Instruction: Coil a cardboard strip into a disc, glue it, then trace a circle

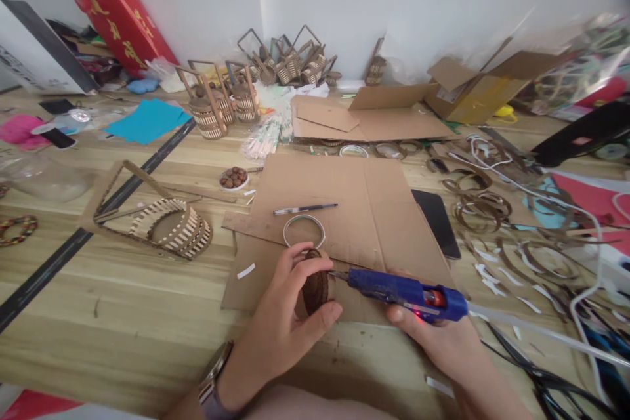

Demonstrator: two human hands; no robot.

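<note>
Between the thumb and fingers of my left hand (278, 321) is a brown round coiled disc (314, 289), held up on its edge. My right hand (440, 341) grips a blue hot glue gun (388, 289) with a small red light lit. The gun's nozzle points left at the disc, close to its upper right rim; whether it touches, I cannot tell. Under both hands lies a cardboard sheet (339, 190). Just beyond the disc, a pale ring (304, 231) rests on the cardboard, with a pen (305, 209) behind it.
On the left lies a slatted cardboard basket (172, 226) with a square handle. A dish of brown balls (233, 178) sits farther back. Several finished baskets (211, 108) stand near the wall. Brown strip rings (480, 203), a white cable (598, 236) and black scissors (546, 380) crowd the right.
</note>
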